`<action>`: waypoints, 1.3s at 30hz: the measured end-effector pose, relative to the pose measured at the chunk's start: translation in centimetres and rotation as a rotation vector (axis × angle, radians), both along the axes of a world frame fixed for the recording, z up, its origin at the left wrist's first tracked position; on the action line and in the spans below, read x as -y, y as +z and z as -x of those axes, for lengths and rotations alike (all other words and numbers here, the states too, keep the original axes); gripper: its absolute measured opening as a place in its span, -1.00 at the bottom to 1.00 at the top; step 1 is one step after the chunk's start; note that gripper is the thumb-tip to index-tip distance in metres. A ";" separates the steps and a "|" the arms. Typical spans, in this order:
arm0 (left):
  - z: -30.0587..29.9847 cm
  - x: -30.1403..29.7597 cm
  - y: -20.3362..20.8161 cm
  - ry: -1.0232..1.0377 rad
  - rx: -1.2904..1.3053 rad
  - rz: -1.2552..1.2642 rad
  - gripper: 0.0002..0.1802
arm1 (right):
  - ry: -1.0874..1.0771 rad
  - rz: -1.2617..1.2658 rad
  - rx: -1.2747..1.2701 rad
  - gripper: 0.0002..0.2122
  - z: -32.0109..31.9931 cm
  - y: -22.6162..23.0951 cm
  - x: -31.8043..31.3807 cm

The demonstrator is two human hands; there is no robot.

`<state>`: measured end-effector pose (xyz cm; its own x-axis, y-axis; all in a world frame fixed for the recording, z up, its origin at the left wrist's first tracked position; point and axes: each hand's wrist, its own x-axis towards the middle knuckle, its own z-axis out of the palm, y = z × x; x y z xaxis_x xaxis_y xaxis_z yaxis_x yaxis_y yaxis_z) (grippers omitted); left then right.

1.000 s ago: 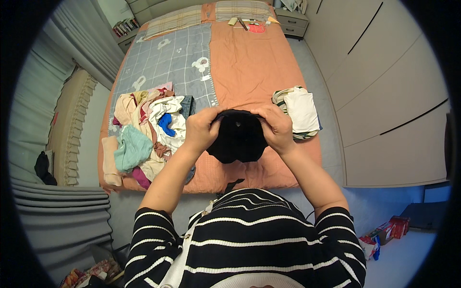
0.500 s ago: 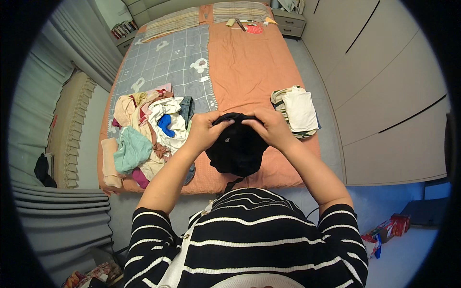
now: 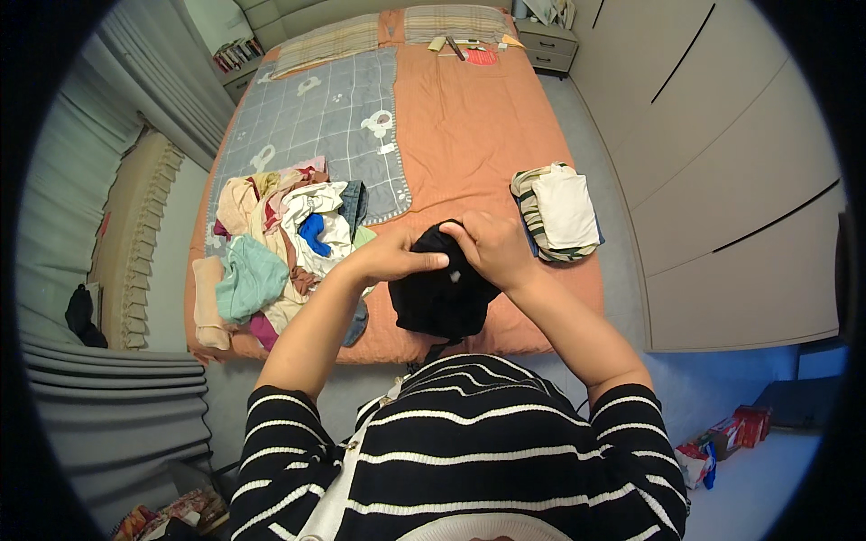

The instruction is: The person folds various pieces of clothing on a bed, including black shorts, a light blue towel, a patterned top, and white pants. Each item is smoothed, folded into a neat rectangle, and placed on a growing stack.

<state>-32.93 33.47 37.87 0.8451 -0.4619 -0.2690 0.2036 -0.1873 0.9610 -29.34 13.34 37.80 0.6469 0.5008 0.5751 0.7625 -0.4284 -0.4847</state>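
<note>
A black garment (image 3: 442, 302) with a small pale mark hangs in front of me over the near edge of the bed. Its exact kind does not show. My left hand (image 3: 394, 256) grips its upper left side, thumb lying across the front. At its top edge my right hand (image 3: 494, 248) is closed on the fabric, the thumb bent toward the middle. Left of my hands lies a loose heap of clothes, with a teal piece (image 3: 250, 279), a bright blue one (image 3: 313, 235) and a white one (image 3: 311, 206). Beyond my right hand is a folded stack topped by a white garment (image 3: 566, 210).
The bed has an orange sheet (image 3: 451, 135) and a grey patterned blanket (image 3: 316, 117). A comb-like dark item (image 3: 456, 48) and a red item (image 3: 481, 57) lie near the pillows. Wardrobe doors (image 3: 722, 180) line the right side; grey curtains (image 3: 117, 406) hang at left.
My hands have come closer together on the black garment, and its top edge is now bunched narrower. The right hand has turned inward. Heap and stack stay as they were.
</note>
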 end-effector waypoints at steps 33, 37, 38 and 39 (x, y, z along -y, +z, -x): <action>-0.3 -6.0 -5.0 0.504 0.401 -1.157 -0.63 | -0.118 -0.646 -1.027 -0.81 -5.9 -2.7 5.3; -0.6 -2.8 -5.7 0.400 0.808 -0.922 -0.50 | 0.001 -0.564 -1.124 -0.82 -5.0 -1.9 3.4; -1.0 -1.8 -6.4 0.358 1.040 -0.722 -0.45 | 0.067 -0.487 -1.228 -0.81 -4.6 -0.8 2.7; -1.0 0.5 -5.4 0.336 0.905 -0.600 -0.48 | 0.110 -0.463 -1.272 -0.79 -4.4 -0.5 2.3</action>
<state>-31.97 32.96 32.43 0.8982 -0.1772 0.4023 -0.3929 -0.7339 0.5540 -24.97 11.07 37.29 0.8214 0.5093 -0.2568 -0.2974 -0.0016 -0.9547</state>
